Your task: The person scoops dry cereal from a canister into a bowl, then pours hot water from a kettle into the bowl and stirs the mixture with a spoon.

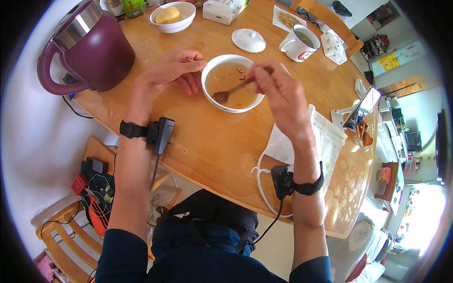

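Observation:
A white bowl (233, 108) of cloudy tan broth stands on the wooden table before me, with small brown pieces floating near its far side. My right hand (277, 90) grips the handle of a brown wooden spoon (234, 90), whose head dips into the broth at the near left. At the bowl's left rim, my left hand (177, 70) has its thumb and fingers against the edge. Some of its fingers are hidden behind the thumb and the rim. Beyond the bowl lies a white lid (248, 40) with a knob.
A purple kettle (101, 53) stands at the left. Farther back are a bowl with a yellow food (177, 28), a tissue pack (223, 10) and an enamel mug (300, 44). At right are papers (327, 131), a white cable (261, 187) and a phone on a stand (362, 106).

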